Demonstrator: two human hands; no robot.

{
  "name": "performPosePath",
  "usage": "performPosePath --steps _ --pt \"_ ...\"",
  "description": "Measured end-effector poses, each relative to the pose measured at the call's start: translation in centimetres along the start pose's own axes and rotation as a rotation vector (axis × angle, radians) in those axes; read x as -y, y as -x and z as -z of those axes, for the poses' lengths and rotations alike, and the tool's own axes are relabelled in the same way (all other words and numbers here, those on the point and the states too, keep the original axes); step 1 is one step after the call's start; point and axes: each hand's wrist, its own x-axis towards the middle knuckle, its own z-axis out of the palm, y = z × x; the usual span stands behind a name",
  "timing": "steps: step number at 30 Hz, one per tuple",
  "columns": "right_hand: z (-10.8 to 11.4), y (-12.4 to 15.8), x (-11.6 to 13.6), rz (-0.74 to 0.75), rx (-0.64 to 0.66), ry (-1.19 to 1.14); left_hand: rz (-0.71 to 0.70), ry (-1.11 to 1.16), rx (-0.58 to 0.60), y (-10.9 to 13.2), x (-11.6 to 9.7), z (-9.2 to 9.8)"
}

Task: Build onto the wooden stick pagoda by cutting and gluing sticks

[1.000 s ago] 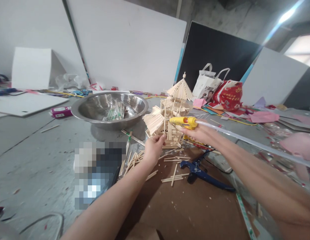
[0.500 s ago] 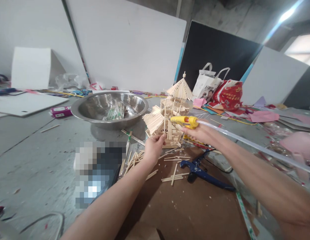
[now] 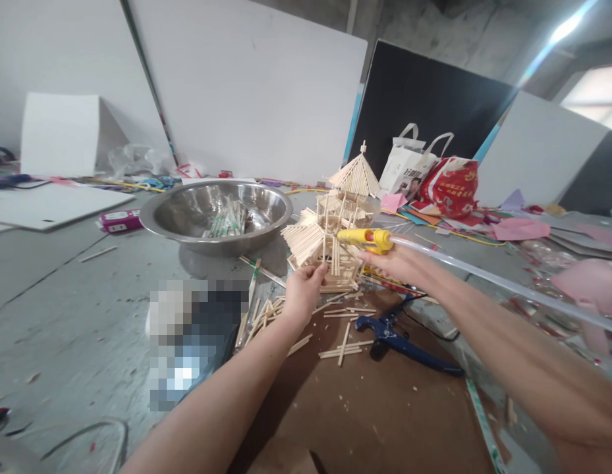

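Note:
A tiered pagoda model [image 3: 306, 242] built of pale wooden sticks stands on the brown board [image 3: 379, 415], its pointed roof on top. My left hand [image 3: 306, 289] pinches the lower end of a thin wooden stick [image 3: 325, 249] at the model's near side. In my right hand [image 3: 399, 263] is a yellow hot glue gun [image 3: 365, 239], a long clear glue stick [image 3: 464, 266] trailing from its back. The gun's nozzle points left, close to the upper part of the held stick; whether they touch I cannot tell.
Blue cutters [image 3: 404, 345] lie on the board near several loose cut sticks [image 3: 342, 349]. A steel basin [image 3: 162, 227] with wrapped chopsticks [image 3: 229, 220] stands behind left. A blurred-out dark device [image 3: 207, 349] lies at left. Bags [image 3: 448, 187] and paper scraps are at back right.
Almost nothing differs. Both hands, the stick and the glue gun keep nearly the same places at the model.

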Motion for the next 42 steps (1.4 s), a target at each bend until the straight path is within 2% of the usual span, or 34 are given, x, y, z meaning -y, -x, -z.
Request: performPosePath --steps 3,9,18,37,42 --pt "0.8 1.0 0.5 -0.088 0.046 0.008 -0.011 -0.012 -0.009 0.0 0.2 -0.1" --pt "1.5 2.4 1.8 -0.148 0.233 -0.038 -0.042 -0.044 -0.012 0.0 0.4 -0.1" --pt "0.5 2.1 1.2 -0.114 0.228 -0.036 -0.061 -0.056 -0.023 0.1 0.5 -0.2" --pt "0.7 2.0 1.6 -0.030 0.164 -0.001 -0.072 -0.043 -0.019 0.1 0.6 -0.3" --pt "1.0 2.3 1.6 -0.065 0.153 0.009 -0.078 -0.067 0.003 0.2 0.6 -0.2"
